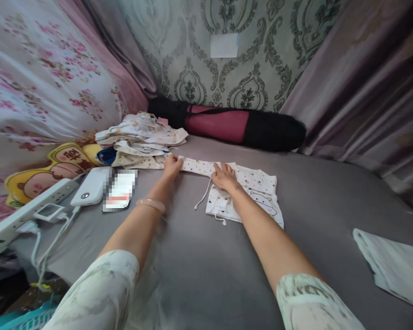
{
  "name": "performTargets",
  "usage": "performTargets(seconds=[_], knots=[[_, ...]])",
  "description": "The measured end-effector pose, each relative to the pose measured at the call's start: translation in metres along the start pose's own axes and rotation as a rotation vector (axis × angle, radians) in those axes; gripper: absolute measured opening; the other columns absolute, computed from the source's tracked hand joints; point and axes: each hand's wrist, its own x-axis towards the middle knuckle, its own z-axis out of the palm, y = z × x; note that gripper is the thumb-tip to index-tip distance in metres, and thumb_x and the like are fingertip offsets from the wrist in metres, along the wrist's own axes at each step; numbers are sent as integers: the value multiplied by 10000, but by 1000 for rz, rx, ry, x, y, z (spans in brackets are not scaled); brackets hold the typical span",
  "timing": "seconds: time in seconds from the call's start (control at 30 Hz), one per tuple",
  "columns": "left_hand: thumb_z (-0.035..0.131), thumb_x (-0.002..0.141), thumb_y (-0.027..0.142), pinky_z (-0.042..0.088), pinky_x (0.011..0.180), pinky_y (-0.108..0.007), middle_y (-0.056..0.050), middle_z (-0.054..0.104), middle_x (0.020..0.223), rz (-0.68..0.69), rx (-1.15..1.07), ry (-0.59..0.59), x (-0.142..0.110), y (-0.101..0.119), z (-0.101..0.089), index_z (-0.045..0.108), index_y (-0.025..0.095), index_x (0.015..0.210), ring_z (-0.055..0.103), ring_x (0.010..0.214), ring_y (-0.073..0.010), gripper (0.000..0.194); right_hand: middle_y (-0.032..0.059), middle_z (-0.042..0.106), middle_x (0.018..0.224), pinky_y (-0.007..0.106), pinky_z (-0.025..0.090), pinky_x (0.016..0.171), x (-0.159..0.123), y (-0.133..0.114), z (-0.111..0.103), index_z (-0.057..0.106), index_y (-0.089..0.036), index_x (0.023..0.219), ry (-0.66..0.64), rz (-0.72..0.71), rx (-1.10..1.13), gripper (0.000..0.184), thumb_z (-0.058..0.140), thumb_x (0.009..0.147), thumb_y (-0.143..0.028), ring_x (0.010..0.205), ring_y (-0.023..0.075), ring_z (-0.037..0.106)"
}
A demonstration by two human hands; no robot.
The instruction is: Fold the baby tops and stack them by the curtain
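Note:
A small white baby top (261,183) with a scattered print, an animal-face picture and thin tie strings lies on the grey sheet, one side folded over its front. Its sleeve stretches out to the left. My left hand (172,166) pinches the end of that sleeve, close to a pile of baby clothes (141,133). Where the sleeve meets the body, my right hand (223,176) rests on the cloth with its fingers apart. My right forearm hides part of the picture on the top.
A black and dark red long bag (216,123) lies along the wall. To the left are a power strip (30,213) with cables, a white power bank (92,185), a blurred-out phone-like object (120,190) and a yellow cushion (51,172). Folded pale cloth (395,266) lies at right.

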Motion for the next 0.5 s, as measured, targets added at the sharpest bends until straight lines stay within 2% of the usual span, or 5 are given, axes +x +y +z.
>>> performTargets(seconds=[0.17, 0.23, 0.33, 0.43, 0.5], knots=[[545, 790, 286, 452, 782, -318, -4, 571, 697, 77, 32, 96, -13, 5, 3, 603, 154, 1095, 579, 744, -192, 337, 127, 287, 1529, 452, 250, 1080, 3, -1, -19, 316, -213, 1488, -122, 5, 16, 555, 317, 948, -342, 1372, 309, 274], [547, 795, 279, 451, 781, -310, -7, 587, 705, 121, 18, 90, -15, 7, 3, 599, 153, 1171, 583, 737, -189, 399, 133, 342, 1495, 460, 226, 1088, -6, -5, -27, 351, -208, 1469, -74, -52, 37, 528, 337, 964, -364, 1361, 303, 291], [522, 808, 273, 455, 778, -303, -30, 632, 741, 160, 12, 60, -15, 7, 3, 639, 146, 1167, 593, 744, -188, 399, 116, 510, 1338, 441, 251, 1065, -38, -21, -35, 505, -216, 1351, 62, -268, 58, 421, 415, 967, -366, 1264, 276, 399], [490, 821, 284, 461, 783, -305, -68, 683, 796, 171, 27, 6, -13, 5, 4, 703, 126, 1068, 614, 787, -205, 362, 91, 586, 1178, 387, 331, 989, -78, -41, -33, 628, -210, 1172, -53, -512, 73, 304, 545, 927, -369, 1139, 247, 475], [481, 824, 291, 462, 795, -305, -90, 709, 852, 166, 40, -17, -12, 4, 5, 728, 117, 1009, 627, 835, -218, 354, 81, 585, 1112, 358, 366, 931, -99, -52, -27, 647, -210, 1088, -102, -583, 85, 256, 627, 884, -364, 1074, 229, 496]])
